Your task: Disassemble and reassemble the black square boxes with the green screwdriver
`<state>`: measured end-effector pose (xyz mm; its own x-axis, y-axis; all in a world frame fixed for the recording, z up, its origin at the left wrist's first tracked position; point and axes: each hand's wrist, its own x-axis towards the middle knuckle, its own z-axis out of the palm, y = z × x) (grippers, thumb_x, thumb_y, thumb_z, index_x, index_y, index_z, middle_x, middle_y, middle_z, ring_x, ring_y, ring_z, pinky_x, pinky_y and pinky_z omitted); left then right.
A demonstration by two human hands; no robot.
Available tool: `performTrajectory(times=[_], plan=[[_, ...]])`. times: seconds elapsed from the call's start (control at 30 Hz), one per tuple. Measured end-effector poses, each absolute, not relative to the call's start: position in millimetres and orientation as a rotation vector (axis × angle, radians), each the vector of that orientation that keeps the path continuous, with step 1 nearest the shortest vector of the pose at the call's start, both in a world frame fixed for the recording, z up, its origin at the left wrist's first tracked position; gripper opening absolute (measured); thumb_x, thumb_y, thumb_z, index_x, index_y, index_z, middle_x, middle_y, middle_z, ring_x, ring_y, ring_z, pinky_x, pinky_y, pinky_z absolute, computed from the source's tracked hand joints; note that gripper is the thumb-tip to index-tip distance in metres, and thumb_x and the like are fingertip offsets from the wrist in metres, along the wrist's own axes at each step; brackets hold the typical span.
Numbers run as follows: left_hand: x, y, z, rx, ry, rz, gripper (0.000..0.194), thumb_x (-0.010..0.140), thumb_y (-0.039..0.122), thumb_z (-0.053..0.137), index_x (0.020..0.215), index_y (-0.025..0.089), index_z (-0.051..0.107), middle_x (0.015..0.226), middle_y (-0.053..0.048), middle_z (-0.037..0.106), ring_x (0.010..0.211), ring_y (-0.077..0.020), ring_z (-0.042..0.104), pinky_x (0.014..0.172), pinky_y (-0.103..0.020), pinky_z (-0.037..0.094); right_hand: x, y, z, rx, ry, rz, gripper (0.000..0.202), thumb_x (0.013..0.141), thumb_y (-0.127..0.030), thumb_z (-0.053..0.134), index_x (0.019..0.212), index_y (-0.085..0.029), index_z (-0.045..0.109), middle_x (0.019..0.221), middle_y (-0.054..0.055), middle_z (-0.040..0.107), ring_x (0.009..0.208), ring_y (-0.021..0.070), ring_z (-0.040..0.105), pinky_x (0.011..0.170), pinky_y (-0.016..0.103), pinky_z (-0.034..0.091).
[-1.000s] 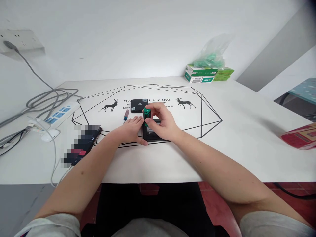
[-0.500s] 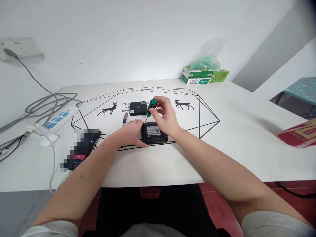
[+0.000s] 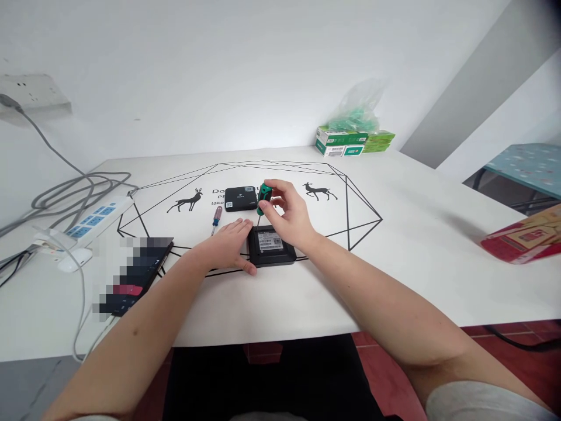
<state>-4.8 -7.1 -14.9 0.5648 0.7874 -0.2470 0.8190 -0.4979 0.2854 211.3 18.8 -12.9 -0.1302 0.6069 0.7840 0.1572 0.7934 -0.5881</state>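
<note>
A black square plastic device case (image 3: 272,257) lies on the table in front of me, its white printed label facing up. My left hand (image 3: 228,244) braces its left side, fingers at the back corner and thumb at the front one. In my right hand (image 3: 287,211), pinched fingers hold a green-and-black screwdriver (image 3: 264,199) nearly upright. Its shaft points down at the case's back left corner; the tip's exact contact is too small to make out. Behind the case lies a flat black box (image 3: 241,199) with small stickers. A second screwdriver (image 3: 217,216), clear-reddish and blue, rests beyond my left hand.
Left of my forearm lies a partly pixelated phone (image 3: 146,263). A white power strip (image 3: 94,219) and grey cables (image 3: 94,181) occupy the left side. Green-and-white boxes (image 3: 342,140) under a plastic bag (image 3: 359,111) stand at the back. A red package (image 3: 521,240) sits at right.
The whole view has shifted slightly. The screwdriver stands more upright over the same corner of the case, and my right hand has turned a little with it. My left hand keeps its place.
</note>
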Motion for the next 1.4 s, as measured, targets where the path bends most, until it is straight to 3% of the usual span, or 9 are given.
performTrajectory(times=[0.17,0.6,0.87,1.03,1.23,1.4], plan=[[-4.7,-8.2,-14.2,2.415,1.325,-0.142,0.143,0.070,0.090,0.075,0.175,0.012,0.015,0.182,-0.024,0.015,0.168,-0.0457,0.012,0.135,-0.057,0.022,211.3,18.8,-12.2,-0.624,-1.702,0.412,0.035,0.104,-0.041,0.063,0.138,-0.033,0.061,0.129,0.007,0.070,0.104,0.0226,0.070,0.079,0.042,0.068],[-5.5,-6.9,-14.8,2.475,1.272,-0.110,0.136,0.075,0.089,0.073,0.175,0.016,0.017,0.180,-0.023,0.023,0.167,-0.0464,0.018,0.132,-0.057,0.025,210.9,21.8,-16.7,-0.675,-1.673,0.416,0.040,0.102,-0.042,0.066,0.139,-0.032,0.059,0.127,0.008,0.069,0.106,0.0237,0.069,0.081,0.044,0.068],[-5.5,-9.2,-13.0,2.432,1.299,-0.149,0.142,0.073,0.090,0.073,0.176,0.017,0.007,0.183,-0.023,0.008,0.169,-0.0443,0.007,0.135,-0.057,0.018,209.1,20.4,-18.1,-0.648,-1.664,0.385,0.036,0.102,-0.040,0.067,0.136,-0.031,0.061,0.122,0.008,0.069,0.102,0.0228,0.069,0.081,0.044,0.068],[-3.5,-10.1,-11.5,2.424,1.317,-0.166,0.144,0.072,0.090,0.074,0.176,0.015,0.008,0.183,-0.023,0.008,0.169,-0.0437,0.007,0.135,-0.054,0.017,210.7,21.6,-17.2,-0.675,-1.663,0.363,0.037,0.102,-0.043,0.067,0.137,-0.032,0.061,0.124,0.008,0.070,0.102,0.0232,0.069,0.080,0.044,0.068],[-1.9,-7.0,-18.3,2.451,1.299,-0.204,0.146,0.075,0.091,0.069,0.176,0.012,-0.001,0.183,-0.024,-0.003,0.169,-0.0422,-0.005,0.136,-0.055,0.008,209.5,20.8,-16.4,-0.612,-1.707,0.326,0.034,0.102,-0.039,0.067,0.135,-0.031,0.063,0.121,0.008,0.072,0.099,0.0218,0.070,0.076,0.040,0.066],[-1.3,-7.2,-18.8,2.438,1.283,-0.155,0.150,0.072,0.091,0.073,0.175,0.011,-0.001,0.182,-0.026,0.002,0.170,-0.0430,0.002,0.136,-0.054,0.013,211.1,19.0,-13.9,-0.633,-1.775,0.357,0.037,0.104,-0.040,0.062,0.140,-0.031,0.063,0.134,0.010,0.073,0.097,0.0216,0.070,0.079,0.042,0.064]])
